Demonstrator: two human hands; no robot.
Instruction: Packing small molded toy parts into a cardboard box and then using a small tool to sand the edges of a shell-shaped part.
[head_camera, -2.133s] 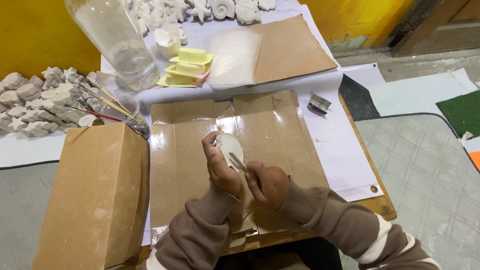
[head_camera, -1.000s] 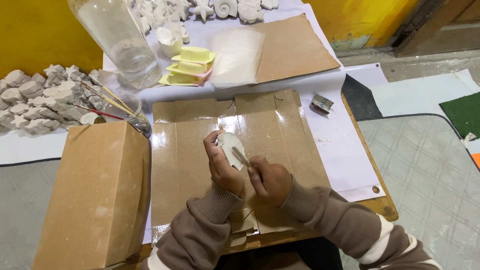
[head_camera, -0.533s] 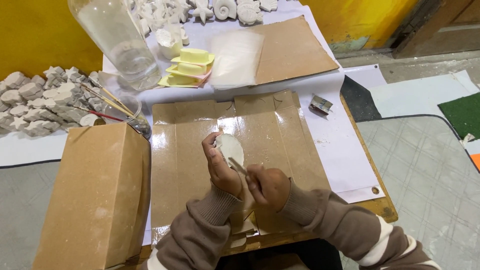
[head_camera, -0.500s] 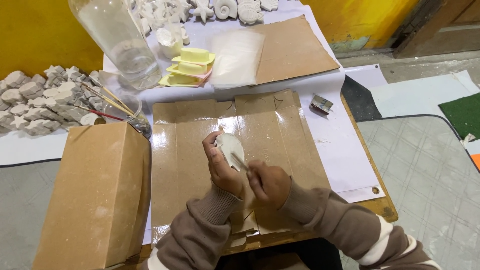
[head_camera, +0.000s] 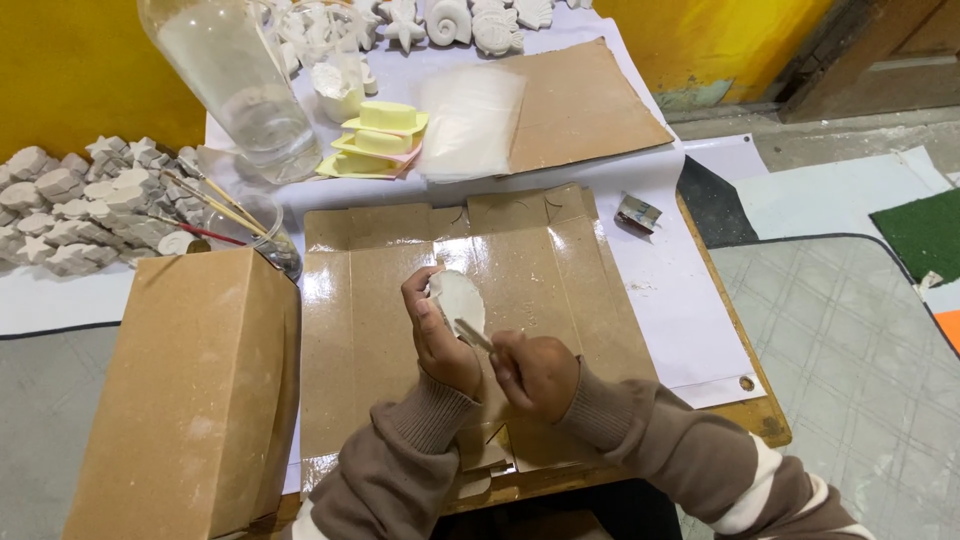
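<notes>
Trimming step, by the look of it — left hand curled around a white plaster piece held above the flattened cardboard sheet at counter centre. Right hand at 4 o'clock, pinching a thin tool against the lower edge. Calls next for light, steady strokes — brittle cast, probably.
</notes>
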